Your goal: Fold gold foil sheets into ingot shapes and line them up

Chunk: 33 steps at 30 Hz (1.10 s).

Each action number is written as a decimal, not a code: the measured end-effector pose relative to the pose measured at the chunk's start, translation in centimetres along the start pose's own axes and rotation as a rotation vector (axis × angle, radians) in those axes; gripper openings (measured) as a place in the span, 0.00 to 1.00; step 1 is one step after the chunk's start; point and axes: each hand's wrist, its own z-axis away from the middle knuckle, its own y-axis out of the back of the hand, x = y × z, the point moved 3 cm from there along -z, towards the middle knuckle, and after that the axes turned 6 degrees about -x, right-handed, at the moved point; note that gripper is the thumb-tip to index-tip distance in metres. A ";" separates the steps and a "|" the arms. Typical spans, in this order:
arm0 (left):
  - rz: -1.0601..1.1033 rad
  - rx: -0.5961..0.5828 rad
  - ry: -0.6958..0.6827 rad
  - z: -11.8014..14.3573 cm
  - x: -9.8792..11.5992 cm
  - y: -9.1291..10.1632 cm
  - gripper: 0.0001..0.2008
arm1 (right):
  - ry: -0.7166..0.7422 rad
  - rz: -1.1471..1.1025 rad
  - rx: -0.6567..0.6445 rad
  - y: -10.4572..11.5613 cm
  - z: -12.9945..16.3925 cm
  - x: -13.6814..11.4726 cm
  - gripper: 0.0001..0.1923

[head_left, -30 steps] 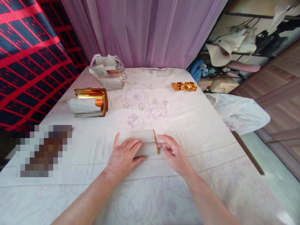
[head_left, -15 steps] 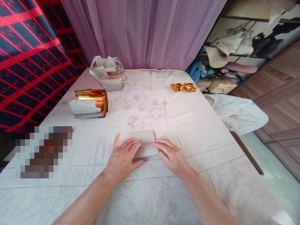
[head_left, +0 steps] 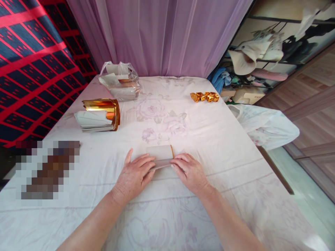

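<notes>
The paper (head_left: 160,153) was grey with a gold edge; the bedsheet (head_left: 225,139) white with pale floral print; the curtain (head_left: 162,35) lilac.

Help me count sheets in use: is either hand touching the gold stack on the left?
No, both the left hand and right hand rest on one grey sheet; the gold stack lies apart.

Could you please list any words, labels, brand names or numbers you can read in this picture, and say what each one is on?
There is no readable text.
The folded paper under the left hand and right hand: blank.
The stack of gold-foil sheets: no print visible.
The plastic bag of sheets: nothing legible.
The folded gold pieces: no marks.
The tablecloth: only a flower pattern.
</notes>
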 end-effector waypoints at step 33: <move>-0.150 0.008 0.074 -0.5 -0.4 -1.2 0.17 | -0.268 0.155 0.078 -1.1 -0.9 -0.5 0.05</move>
